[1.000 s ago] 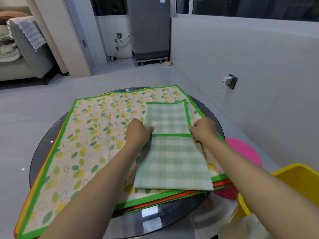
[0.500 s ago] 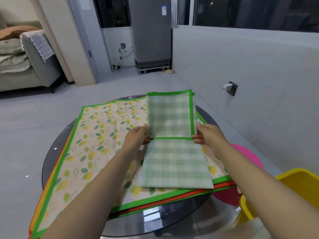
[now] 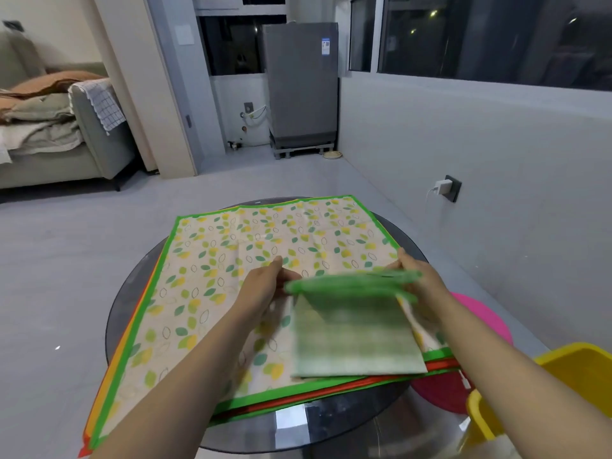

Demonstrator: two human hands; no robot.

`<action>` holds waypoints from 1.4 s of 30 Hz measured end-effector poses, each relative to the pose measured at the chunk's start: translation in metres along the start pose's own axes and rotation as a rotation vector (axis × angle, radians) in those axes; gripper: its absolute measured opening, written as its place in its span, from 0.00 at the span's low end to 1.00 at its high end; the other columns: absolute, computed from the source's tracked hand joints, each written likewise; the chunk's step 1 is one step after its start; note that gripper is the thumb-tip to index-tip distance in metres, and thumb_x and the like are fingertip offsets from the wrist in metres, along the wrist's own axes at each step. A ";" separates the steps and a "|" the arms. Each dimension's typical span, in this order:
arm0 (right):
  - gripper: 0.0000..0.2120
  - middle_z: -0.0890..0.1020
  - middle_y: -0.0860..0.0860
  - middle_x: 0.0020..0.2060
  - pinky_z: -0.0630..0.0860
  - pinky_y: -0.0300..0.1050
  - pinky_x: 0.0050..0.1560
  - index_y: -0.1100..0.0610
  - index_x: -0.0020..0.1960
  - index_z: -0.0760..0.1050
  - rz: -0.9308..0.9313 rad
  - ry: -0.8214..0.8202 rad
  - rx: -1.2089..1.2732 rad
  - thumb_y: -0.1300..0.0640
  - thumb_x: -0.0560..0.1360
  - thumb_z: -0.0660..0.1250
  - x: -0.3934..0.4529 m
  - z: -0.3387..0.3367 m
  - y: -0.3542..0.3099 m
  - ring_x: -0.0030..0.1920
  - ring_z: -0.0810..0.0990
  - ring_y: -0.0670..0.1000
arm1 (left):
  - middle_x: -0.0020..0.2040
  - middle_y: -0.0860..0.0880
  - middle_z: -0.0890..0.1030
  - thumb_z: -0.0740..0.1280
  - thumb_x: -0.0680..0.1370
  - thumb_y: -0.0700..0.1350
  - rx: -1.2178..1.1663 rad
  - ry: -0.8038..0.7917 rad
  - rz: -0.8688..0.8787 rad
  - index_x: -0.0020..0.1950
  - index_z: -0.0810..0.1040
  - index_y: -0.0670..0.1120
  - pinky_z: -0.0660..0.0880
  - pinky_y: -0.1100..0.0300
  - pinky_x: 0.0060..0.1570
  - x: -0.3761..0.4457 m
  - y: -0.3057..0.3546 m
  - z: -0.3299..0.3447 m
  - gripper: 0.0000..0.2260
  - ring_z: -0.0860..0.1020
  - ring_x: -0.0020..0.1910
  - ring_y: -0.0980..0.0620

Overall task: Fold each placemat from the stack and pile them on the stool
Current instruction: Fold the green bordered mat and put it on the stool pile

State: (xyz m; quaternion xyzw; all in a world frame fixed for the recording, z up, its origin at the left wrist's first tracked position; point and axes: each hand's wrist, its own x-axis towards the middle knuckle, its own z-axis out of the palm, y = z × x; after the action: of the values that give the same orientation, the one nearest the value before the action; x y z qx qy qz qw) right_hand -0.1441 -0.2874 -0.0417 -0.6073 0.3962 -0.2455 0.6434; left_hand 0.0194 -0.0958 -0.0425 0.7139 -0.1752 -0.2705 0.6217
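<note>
Two bare forearms reach in from the near edge over a round dark glass table (image 3: 139, 286). The left hand (image 3: 265, 286) pinches the left end of a green-checked placemat (image 3: 357, 339) at its folded green edge, thumb raised on top. The right hand (image 3: 420, 279) grips the right end of the same edge, fingers curled round it. The edge they hold is lifted off the table and blurred, while the near end of the checked placemat lies on the stack.

Under it sits the stack of placemats (image 3: 212, 286), spread flat and covering most of the table. The top one is cream with green and yellow leaves and a bright green border; red and orange edges of others show beneath along the near and left sides.

A round pink stool (image 3: 483, 323) stands on the floor just right of the table, partly hidden by the right forearm. A yellow tub (image 3: 573, 376) sits at the near right corner.

Farther back, a grey fridge (image 3: 301, 87) stands against the far wall with a small blue-and-white label near its top, too small to read. A white charger (image 3: 442, 186) is plugged into a dark wall socket on the right. A grey sofa (image 3: 49, 134) piled with bedding is at the left.
</note>
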 end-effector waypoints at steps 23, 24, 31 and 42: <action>0.20 0.65 0.50 0.52 0.63 0.38 0.61 0.58 0.69 0.69 -0.377 -0.117 -0.986 0.55 0.78 0.59 -0.025 0.019 0.008 0.56 0.65 0.48 | 0.50 0.49 0.71 0.60 0.79 0.49 0.977 0.075 0.435 0.59 0.80 0.49 0.65 0.63 0.49 -0.016 -0.008 0.030 0.14 0.69 0.54 0.51; 0.19 0.67 0.50 0.54 0.64 0.42 0.62 0.58 0.68 0.70 -0.420 -0.075 -1.123 0.55 0.79 0.57 -0.028 0.021 0.009 0.58 0.64 0.50 | 0.52 0.49 0.72 0.59 0.79 0.50 1.080 0.097 0.486 0.59 0.80 0.48 0.65 0.62 0.52 -0.017 -0.009 0.033 0.15 0.67 0.56 0.50; 0.25 0.47 0.49 0.77 0.36 0.47 0.75 0.54 0.77 0.47 -0.475 -0.222 -1.364 0.51 0.82 0.44 -0.037 0.035 0.021 0.76 0.42 0.49 | 0.79 0.51 0.50 0.48 0.83 0.50 1.251 -0.256 0.521 0.78 0.50 0.53 0.40 0.52 0.75 -0.020 -0.022 0.051 0.23 0.47 0.77 0.53; 0.28 0.39 0.49 0.76 0.34 0.48 0.74 0.54 0.76 0.36 -0.329 -0.149 -1.388 0.45 0.81 0.39 -0.034 0.022 0.036 0.76 0.36 0.49 | 0.78 0.51 0.40 0.41 0.82 0.56 1.331 -0.211 0.342 0.78 0.40 0.49 0.35 0.49 0.74 -0.021 -0.033 0.034 0.26 0.38 0.76 0.54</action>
State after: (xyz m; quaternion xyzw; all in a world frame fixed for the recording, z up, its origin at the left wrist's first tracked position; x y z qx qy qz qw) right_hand -0.1521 -0.2421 -0.0711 -0.9434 0.3192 0.0117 0.0887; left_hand -0.0202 -0.1046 -0.0746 0.8756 -0.4732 -0.0719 0.0654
